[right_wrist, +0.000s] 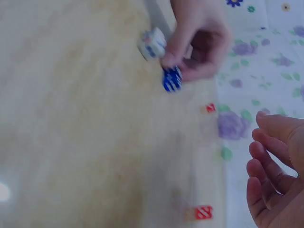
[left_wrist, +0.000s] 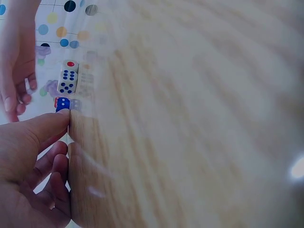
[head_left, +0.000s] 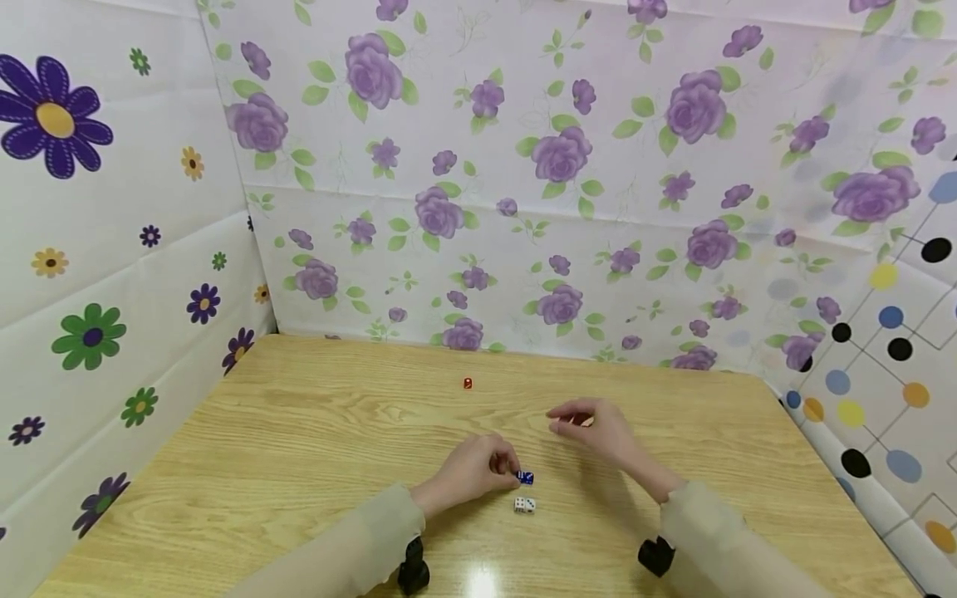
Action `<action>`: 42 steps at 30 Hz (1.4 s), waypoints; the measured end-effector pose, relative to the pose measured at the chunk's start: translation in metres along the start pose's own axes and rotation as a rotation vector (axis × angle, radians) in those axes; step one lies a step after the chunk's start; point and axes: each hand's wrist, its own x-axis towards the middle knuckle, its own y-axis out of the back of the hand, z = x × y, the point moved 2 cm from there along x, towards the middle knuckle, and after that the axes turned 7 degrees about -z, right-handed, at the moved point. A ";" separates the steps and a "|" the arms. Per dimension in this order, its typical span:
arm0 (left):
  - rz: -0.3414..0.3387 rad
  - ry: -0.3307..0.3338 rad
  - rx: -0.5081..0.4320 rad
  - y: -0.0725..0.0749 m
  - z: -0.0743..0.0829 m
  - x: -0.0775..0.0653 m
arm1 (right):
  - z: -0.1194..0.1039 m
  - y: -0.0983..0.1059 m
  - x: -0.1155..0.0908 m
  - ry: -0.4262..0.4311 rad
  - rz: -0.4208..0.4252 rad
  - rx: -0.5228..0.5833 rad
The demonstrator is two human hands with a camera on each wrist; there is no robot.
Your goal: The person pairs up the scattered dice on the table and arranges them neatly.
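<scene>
My left hand (head_left: 473,470) rests low over the table and pinches a blue die (head_left: 527,477) between thumb and fingertips. In the left wrist view the thumb tip covers part of that blue die (left_wrist: 62,103). White dice (head_left: 525,505) with dark pips lie just nearer to me, beside the blue; the right wrist view blurs them. Farther right, my right hand (head_left: 598,428) hovers above the table with loosely bent fingers. Nothing shows between its thumb and fingers in the right wrist view, where a red die (right_wrist: 203,212) lies on the table close by.
Another red die (head_left: 468,383) sits near the back of the wooden table (head_left: 336,432). A flower-print cloth (head_left: 493,274) hangs along the back edge, with patterned cloths at the left and right sides. Dark wrist devices (head_left: 414,567) hang under both sleeves.
</scene>
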 end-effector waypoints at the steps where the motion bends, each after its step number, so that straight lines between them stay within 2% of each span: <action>1: 0.001 0.000 0.001 0.000 0.000 0.000 | 0.001 0.006 0.001 0.007 0.022 -0.013; 5: 0.002 -0.003 0.007 0.000 0.000 -0.001 | 0.012 0.024 0.005 0.010 0.073 -0.047; 9: 0.003 0.000 0.005 0.000 0.001 -0.001 | 0.032 0.034 0.005 0.009 0.093 -0.128; 12: 0.005 0.002 0.001 0.000 0.001 -0.001 | 0.046 0.036 0.002 -0.006 0.068 -0.168; 20: 0.010 -0.006 0.015 0.001 0.001 -0.002 | 0.068 0.032 0.000 -0.046 -0.011 -0.181; 31: 0.005 0.006 0.008 0.000 0.001 -0.001 | 0.072 0.025 0.000 -0.026 -0.009 -0.175; 42: 0.005 0.011 0.001 0.001 0.001 -0.002 | 0.061 0.012 0.008 -0.044 0.013 -0.181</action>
